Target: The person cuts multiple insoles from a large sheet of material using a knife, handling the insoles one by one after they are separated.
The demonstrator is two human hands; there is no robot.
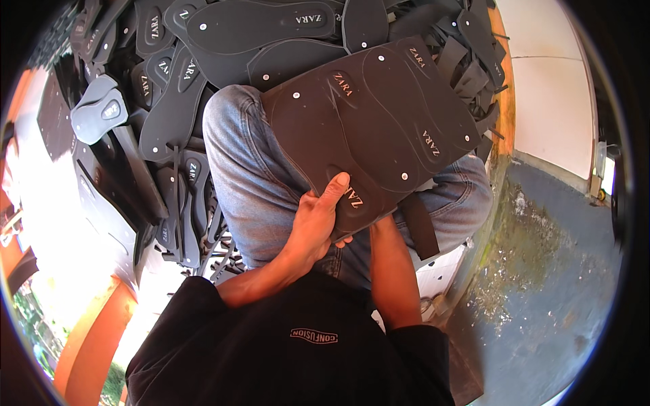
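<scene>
A black foam sheet (376, 122) lies tilted across my lap, marked with several sandal-sole outlines, pale lettering and small white dots. My left hand (318, 215) grips its near corner, thumb pressed flat on top and fingers curled beneath the edge. Under the same near edge goes my right hand (383, 225); its fingers are hidden by the sheet. Beside my right wrist a dark flat strip (420, 227) hangs out over my right leg.
Loose black sandal soles (261, 27) are heaped beyond my knees and to the left. A lighter grey sole piece (99, 109) rests on the left of the heap. Dark offcuts (467, 71) lie at the far right, next to an orange edge (505, 101). Worn blue-grey floor (555, 271) stretches along the right.
</scene>
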